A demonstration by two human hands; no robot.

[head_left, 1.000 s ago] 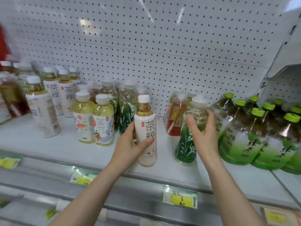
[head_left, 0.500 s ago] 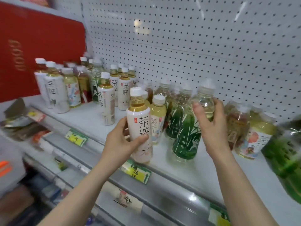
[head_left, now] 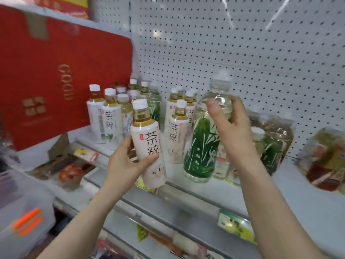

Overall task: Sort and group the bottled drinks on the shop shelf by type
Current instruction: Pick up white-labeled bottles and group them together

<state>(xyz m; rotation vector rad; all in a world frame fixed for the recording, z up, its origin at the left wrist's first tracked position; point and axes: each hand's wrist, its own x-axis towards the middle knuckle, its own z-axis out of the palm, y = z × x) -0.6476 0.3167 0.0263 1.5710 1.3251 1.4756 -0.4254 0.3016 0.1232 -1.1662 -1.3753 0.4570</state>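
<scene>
My left hand [head_left: 124, 162] grips a pale pink tea bottle [head_left: 148, 141] with a white cap and black characters, held tilted in front of the shelf edge. My right hand [head_left: 230, 126] grips the upper part of a clear bottle with a green bamboo label [head_left: 202, 146]; whether its base touches the white shelf [head_left: 291, 187] I cannot tell. Behind them stand matching pink-white tea bottles [head_left: 177, 135] and a further group of white-capped bottles [head_left: 110, 116] at the left.
A big red carton [head_left: 56, 75] fills the left end of the shelf. Green-labelled and brownish bottles [head_left: 274, 144] stand blurred at the right. White pegboard [head_left: 242, 43] backs the shelf. Price tags [head_left: 235, 225] line the front rail, with lower shelves of packets beneath.
My view has swung left along the shelf. Both hands carried their bottles leftward with it; the red carton now shows large and the green-capped bottles have left the view.
</scene>
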